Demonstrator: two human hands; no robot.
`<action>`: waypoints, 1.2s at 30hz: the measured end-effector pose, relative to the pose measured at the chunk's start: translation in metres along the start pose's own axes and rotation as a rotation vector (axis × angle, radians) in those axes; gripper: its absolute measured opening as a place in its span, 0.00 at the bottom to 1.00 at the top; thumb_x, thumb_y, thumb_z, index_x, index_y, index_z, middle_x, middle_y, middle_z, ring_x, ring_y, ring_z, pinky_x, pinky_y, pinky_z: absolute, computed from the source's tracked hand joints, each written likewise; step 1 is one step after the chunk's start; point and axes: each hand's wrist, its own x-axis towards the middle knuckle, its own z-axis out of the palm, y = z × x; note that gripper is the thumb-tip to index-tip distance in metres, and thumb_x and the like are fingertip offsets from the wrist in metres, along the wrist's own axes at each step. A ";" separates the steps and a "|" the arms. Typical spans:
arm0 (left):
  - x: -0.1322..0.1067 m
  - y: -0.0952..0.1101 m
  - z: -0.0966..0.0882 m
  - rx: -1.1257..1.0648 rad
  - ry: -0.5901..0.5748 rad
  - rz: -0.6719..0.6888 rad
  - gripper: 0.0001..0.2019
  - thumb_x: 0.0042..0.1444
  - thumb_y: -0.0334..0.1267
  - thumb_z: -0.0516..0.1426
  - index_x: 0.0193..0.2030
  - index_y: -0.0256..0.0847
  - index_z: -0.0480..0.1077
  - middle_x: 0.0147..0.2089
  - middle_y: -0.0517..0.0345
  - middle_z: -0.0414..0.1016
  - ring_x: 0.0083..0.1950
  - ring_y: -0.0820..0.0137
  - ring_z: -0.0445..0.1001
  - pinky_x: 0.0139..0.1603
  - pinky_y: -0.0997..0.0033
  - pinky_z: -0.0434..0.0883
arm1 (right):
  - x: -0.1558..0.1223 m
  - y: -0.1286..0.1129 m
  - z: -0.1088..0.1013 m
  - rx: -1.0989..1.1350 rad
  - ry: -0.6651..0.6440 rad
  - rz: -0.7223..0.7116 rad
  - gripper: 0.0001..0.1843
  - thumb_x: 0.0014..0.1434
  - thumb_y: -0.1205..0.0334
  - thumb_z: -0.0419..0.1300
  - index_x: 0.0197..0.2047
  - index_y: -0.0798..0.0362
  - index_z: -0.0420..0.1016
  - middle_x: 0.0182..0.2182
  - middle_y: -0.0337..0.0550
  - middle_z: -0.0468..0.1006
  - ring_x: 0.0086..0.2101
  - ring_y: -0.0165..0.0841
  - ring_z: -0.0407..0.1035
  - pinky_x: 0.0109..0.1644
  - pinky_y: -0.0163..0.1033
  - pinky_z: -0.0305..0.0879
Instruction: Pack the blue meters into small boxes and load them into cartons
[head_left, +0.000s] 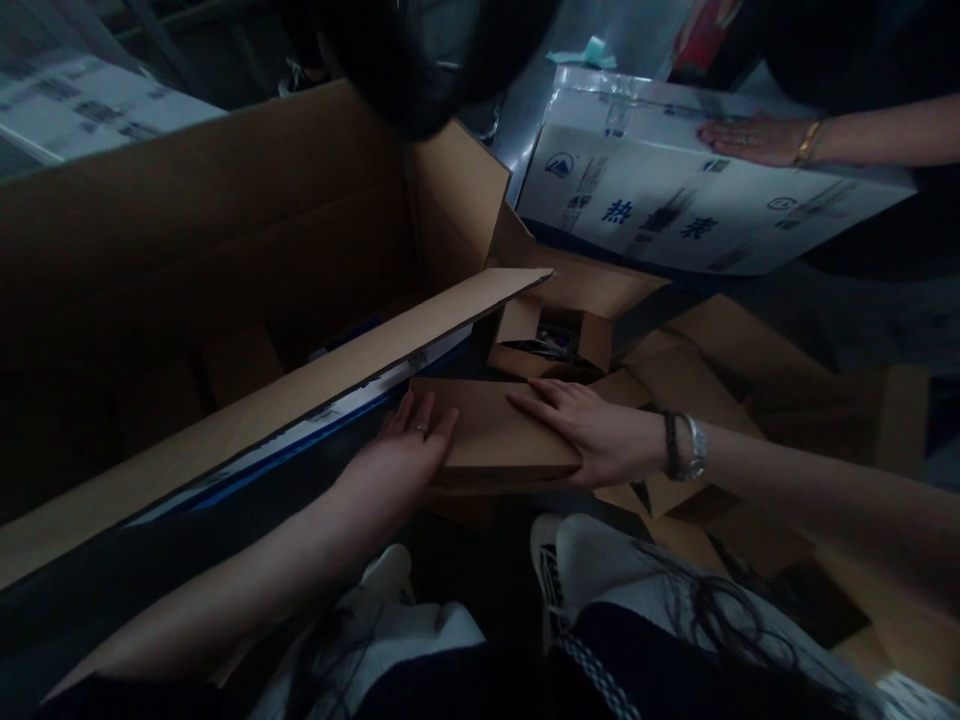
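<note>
A small brown cardboard box (487,420) is held level between my two hands, low in front of my legs. My left hand (412,440) grips its left end, with fingers over the top edge. On the right end lies my right hand (589,425), fingers across the top and thumb down at the near side. The box's flaps look closed, and its contents are hidden. Just beyond it stands a small carton (551,345) with raised flaps and some dark items inside. To the left is a big open carton (225,215) with brown boxes deep in its shadow.
A co-worker's hand (757,138) rests on a white printed box (645,200) at the upper right. Open brown cartons (720,380) crowd the floor on the right. The big carton's long flap (300,390) sticks out beside my left arm. Another white box (97,105) sits upper left.
</note>
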 end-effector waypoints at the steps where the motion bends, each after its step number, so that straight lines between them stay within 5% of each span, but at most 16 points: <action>1: -0.001 -0.001 -0.004 0.008 0.009 0.013 0.30 0.50 0.24 0.50 0.62 0.38 0.52 0.64 0.40 0.50 0.64 0.51 0.48 0.57 0.49 0.58 | -0.002 0.001 -0.004 0.020 -0.021 -0.025 0.55 0.41 0.49 0.63 0.65 0.54 0.38 0.61 0.59 0.46 0.57 0.53 0.47 0.57 0.56 0.47; 6: -0.011 0.001 -0.008 0.001 0.028 0.025 0.28 0.51 0.24 0.49 0.61 0.39 0.55 0.64 0.43 0.52 0.64 0.50 0.48 0.56 0.51 0.61 | -0.010 -0.006 0.000 0.026 0.031 -0.011 0.56 0.40 0.41 0.63 0.65 0.51 0.39 0.62 0.57 0.42 0.58 0.54 0.43 0.57 0.57 0.45; 13: -0.029 -0.006 0.018 -0.112 0.065 0.096 0.28 0.53 0.33 0.53 0.62 0.43 0.52 0.67 0.46 0.42 0.66 0.50 0.33 0.58 0.45 0.55 | -0.013 -0.019 0.025 -0.019 0.140 0.048 0.60 0.35 0.35 0.62 0.65 0.50 0.41 0.62 0.58 0.38 0.59 0.58 0.39 0.57 0.62 0.39; 18: -0.039 -0.012 0.036 -0.121 0.105 0.140 0.40 0.45 0.41 0.62 0.63 0.48 0.47 0.68 0.47 0.34 0.67 0.49 0.32 0.60 0.43 0.50 | -0.009 -0.031 0.036 -0.076 0.166 0.022 0.63 0.33 0.36 0.63 0.65 0.55 0.41 0.63 0.60 0.33 0.60 0.58 0.28 0.59 0.62 0.31; 26: -0.036 -0.015 0.056 -0.104 0.200 0.142 0.35 0.49 0.34 0.59 0.62 0.50 0.50 0.68 0.50 0.40 0.67 0.54 0.34 0.61 0.48 0.52 | 0.015 -0.048 0.019 -0.102 0.064 0.031 0.63 0.29 0.46 0.66 0.65 0.54 0.42 0.62 0.62 0.38 0.58 0.60 0.39 0.57 0.62 0.37; 29: -0.038 -0.007 0.041 -0.174 0.194 0.137 0.32 0.48 0.36 0.60 0.61 0.49 0.54 0.67 0.49 0.45 0.67 0.54 0.40 0.60 0.49 0.53 | 0.024 -0.047 0.012 -0.106 0.083 0.002 0.59 0.30 0.48 0.65 0.64 0.56 0.46 0.60 0.63 0.47 0.56 0.58 0.46 0.57 0.60 0.41; 32: -0.058 -0.007 0.001 -0.257 0.255 0.255 0.24 0.54 0.41 0.55 0.58 0.48 0.59 0.61 0.53 0.59 0.63 0.61 0.54 0.60 0.57 0.57 | 0.017 -0.039 -0.001 -0.071 0.055 -0.010 0.58 0.30 0.49 0.64 0.64 0.56 0.47 0.58 0.63 0.52 0.55 0.54 0.52 0.56 0.56 0.49; 34: -0.083 -0.019 -0.027 -0.248 0.498 0.234 0.19 0.59 0.42 0.48 0.57 0.48 0.62 0.58 0.57 0.65 0.61 0.66 0.58 0.60 0.61 0.58 | -0.003 -0.033 -0.013 -0.035 0.015 -0.008 0.59 0.29 0.49 0.64 0.64 0.55 0.47 0.58 0.60 0.54 0.54 0.53 0.54 0.55 0.55 0.53; 36: -0.111 -0.043 -0.044 -0.182 0.782 -0.014 0.18 0.60 0.41 0.45 0.55 0.46 0.64 0.57 0.57 0.66 0.61 0.65 0.58 0.60 0.58 0.58 | -0.033 -0.027 -0.028 -0.010 0.050 0.006 0.58 0.28 0.49 0.65 0.63 0.51 0.50 0.58 0.56 0.55 0.54 0.53 0.55 0.55 0.55 0.53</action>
